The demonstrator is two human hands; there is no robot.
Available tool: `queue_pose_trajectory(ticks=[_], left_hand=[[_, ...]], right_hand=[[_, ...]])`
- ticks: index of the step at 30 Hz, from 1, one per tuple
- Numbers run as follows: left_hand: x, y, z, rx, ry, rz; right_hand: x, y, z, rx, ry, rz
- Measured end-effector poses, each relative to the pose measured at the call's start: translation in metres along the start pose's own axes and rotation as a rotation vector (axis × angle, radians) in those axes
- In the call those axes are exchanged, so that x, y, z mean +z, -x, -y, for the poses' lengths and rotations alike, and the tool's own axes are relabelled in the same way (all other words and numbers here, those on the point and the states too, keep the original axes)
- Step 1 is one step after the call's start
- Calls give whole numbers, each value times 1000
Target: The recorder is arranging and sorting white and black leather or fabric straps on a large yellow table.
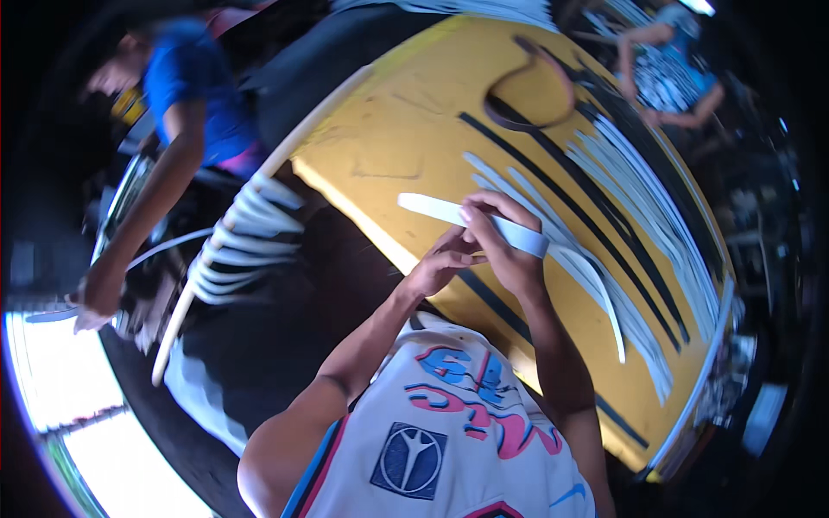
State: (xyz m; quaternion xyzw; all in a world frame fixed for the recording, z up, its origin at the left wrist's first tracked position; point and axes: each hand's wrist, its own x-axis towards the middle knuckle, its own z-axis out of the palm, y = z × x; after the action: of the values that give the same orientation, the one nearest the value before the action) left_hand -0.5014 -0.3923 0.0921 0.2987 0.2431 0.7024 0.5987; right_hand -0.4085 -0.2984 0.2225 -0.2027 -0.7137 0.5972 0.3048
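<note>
Both hands on one white strip, over the yellow table

The right hand [505,237] pinches the white strip [471,220] — the left hand [440,263] grips beneath it — above the yellow table [389,129], beside more loose strips [622,198].

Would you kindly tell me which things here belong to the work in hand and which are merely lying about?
In hand:
- white strip, pinched by the right hand and left hand
- yellow table beneath

Lying about:
- row of white strips on the table
- black strips
- dark loop
- white strips on a rod
</note>
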Motion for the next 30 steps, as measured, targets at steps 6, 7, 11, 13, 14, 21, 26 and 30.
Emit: queue_pose_trajectory(ticks=[6, 7, 11, 13, 14, 21, 26, 30], left_hand=[[-64, 19, -62, 275, -238, -665], [-80, 13, -72, 287, -317, -640], [-161, -9, -108, 238, -564, -687], [-201, 6, -116, 197, -943, -1054], [-219, 18, -117, 108, -1320, -1377], [-219, 147, 21, 185, -1116, -1707], [-253, 324, 197, -473, -1093, -1577], [-304, 393, 280, -722, -1199, -1519]], right_hand=[[74, 6, -109, 484, -143, 134], [78, 6, -127, 601, -187, 168], [92, 28, -177, 667, -16, 501], [103, 43, -196, 599, 18, 557], [107, 52, -201, 406, 157, 576], [99, 69, -206, -39, 526, 562], [117, 58, -231, -342, 751, 488], [113, 63, -251, -197, 662, 454]])
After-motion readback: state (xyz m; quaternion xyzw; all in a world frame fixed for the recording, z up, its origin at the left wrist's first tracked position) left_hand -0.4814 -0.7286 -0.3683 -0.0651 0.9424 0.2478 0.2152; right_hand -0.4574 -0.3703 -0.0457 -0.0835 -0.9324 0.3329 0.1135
